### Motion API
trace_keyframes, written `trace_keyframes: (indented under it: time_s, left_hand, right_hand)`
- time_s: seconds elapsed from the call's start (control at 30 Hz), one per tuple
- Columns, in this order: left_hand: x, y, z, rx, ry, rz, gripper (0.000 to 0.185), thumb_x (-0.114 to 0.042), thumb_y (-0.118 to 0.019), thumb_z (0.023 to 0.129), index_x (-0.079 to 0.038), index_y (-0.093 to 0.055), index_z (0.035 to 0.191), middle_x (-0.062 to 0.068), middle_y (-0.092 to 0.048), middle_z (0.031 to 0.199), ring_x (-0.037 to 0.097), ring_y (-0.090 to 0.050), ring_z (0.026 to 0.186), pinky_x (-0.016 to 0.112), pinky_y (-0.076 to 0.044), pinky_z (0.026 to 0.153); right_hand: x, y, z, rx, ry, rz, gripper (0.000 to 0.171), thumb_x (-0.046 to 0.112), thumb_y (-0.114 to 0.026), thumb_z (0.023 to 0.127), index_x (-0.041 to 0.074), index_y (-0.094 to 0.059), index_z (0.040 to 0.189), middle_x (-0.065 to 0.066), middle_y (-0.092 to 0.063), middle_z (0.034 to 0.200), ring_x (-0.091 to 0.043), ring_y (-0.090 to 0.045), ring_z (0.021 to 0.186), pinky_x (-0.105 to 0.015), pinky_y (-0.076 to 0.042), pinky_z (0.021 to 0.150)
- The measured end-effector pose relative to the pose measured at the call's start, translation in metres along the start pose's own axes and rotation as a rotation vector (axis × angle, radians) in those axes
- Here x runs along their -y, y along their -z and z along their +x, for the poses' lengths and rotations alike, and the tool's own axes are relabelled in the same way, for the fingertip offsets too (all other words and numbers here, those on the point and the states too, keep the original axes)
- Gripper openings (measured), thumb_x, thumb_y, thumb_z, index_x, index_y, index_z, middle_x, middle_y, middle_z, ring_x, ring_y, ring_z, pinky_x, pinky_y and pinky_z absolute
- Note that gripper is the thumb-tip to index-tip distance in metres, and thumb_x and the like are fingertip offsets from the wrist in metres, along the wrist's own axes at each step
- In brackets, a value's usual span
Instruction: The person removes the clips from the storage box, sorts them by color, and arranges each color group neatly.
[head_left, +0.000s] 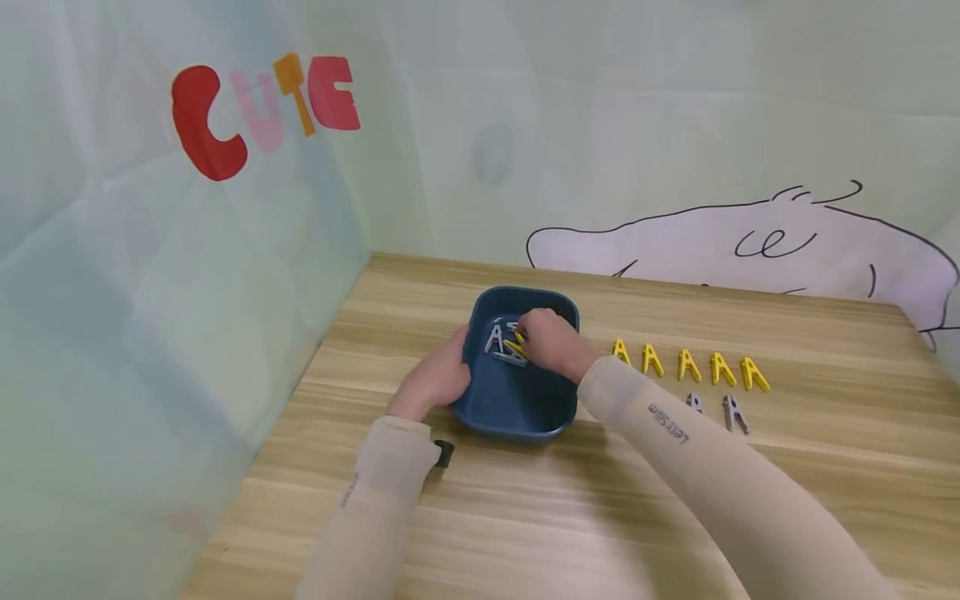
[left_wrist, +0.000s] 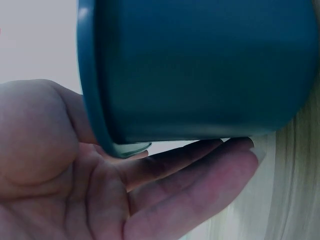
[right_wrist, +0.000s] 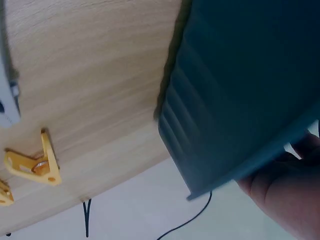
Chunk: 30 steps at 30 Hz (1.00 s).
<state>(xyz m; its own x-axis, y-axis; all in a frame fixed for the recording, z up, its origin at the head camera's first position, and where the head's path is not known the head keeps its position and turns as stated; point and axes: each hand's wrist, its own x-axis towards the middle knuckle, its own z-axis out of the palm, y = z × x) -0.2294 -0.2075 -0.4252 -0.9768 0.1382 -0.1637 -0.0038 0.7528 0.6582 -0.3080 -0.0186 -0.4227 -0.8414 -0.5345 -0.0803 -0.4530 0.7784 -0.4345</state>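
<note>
A dark blue tub (head_left: 517,412) stands on the wooden table (head_left: 525,517). My left hand (head_left: 431,379) lies flat against its left wall, and the left wrist view shows straight fingers (left_wrist: 200,170) along the tub's side (left_wrist: 200,70). My right hand (head_left: 547,342) reaches into the tub, its fingertips pinching a yellow clip (head_left: 516,344). Grey clips (head_left: 495,337) lie beside it inside the tub. In the right wrist view the tub's outer wall (right_wrist: 240,90) hides the fingertips of my right hand (right_wrist: 287,200).
Right of the tub, several yellow clips (head_left: 687,364) lie in a row on the table, with two grey clips (head_left: 735,412) in front of them. One yellow clip (right_wrist: 35,165) shows in the right wrist view. Pale printed walls close off the left and back.
</note>
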Motion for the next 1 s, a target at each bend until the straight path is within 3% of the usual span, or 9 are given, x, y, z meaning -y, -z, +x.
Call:
trace_keyframes:
  time_s: [0.27, 0.4, 0.6, 0.8, 1.0]
  left_hand:
    - [-0.006, -0.003, -0.002, 0.022, 0.031, -0.027, 0.067, -0.002, -0.039, 0.097, -0.008, -0.016, 0.159, 0.023, -0.05, 0.137, 0.026, -0.06, 0.062, 0.037, -0.05, 0.051]
    - [-0.007, -0.004, -0.001, 0.023, 0.038, -0.017, 0.067, -0.003, -0.04, 0.097, -0.009, -0.015, 0.159, 0.022, -0.05, 0.138, 0.026, -0.06, 0.065, 0.036, -0.05, 0.053]
    - [-0.006, -0.003, 0.001, 0.022, 0.057, 0.019, 0.068, -0.005, -0.04, 0.098, -0.011, -0.013, 0.16, 0.022, -0.052, 0.135, 0.025, -0.06, 0.058, 0.036, -0.05, 0.054]
    - [-0.003, -0.002, 0.002, 0.026, 0.052, 0.016, 0.068, -0.004, -0.04, 0.098, -0.009, -0.013, 0.16, 0.022, -0.05, 0.138, 0.024, -0.06, 0.063, 0.035, -0.05, 0.055]
    - [-0.002, -0.001, 0.002, 0.033, 0.055, 0.016, 0.067, -0.005, -0.038, 0.098, -0.01, -0.012, 0.16, 0.022, -0.052, 0.135, 0.024, -0.06, 0.063, 0.036, -0.05, 0.056]
  right_hand:
    - [-0.005, -0.016, 0.002, -0.01, 0.027, -0.109, 0.028, -0.003, -0.063, 0.087, -0.003, -0.071, 0.114, -0.017, -0.065, 0.106, -0.026, -0.058, 0.092, -0.04, -0.053, 0.087]
    - [-0.01, -0.019, 0.001, -0.024, 0.044, -0.13, 0.023, 0.0, -0.068, 0.085, -0.003, -0.073, 0.108, -0.016, -0.064, 0.1, -0.026, -0.057, 0.089, -0.038, -0.053, 0.082]
    - [-0.007, -0.015, -0.001, 0.038, 0.0, -0.138, 0.012, 0.005, -0.071, 0.085, -0.003, -0.075, 0.093, -0.015, -0.06, 0.097, -0.025, -0.054, 0.085, -0.034, -0.052, 0.075]
    - [0.002, -0.012, -0.004, 0.094, -0.03, -0.155, 0.022, 0.005, -0.074, 0.082, -0.007, -0.071, 0.101, -0.023, -0.056, 0.118, -0.028, -0.059, 0.089, -0.037, -0.054, 0.084]
    - [0.006, -0.013, -0.005, 0.121, -0.002, -0.185, 0.027, 0.006, -0.074, 0.084, -0.005, -0.069, 0.108, -0.019, -0.063, 0.108, -0.027, -0.058, 0.092, -0.038, -0.053, 0.087]
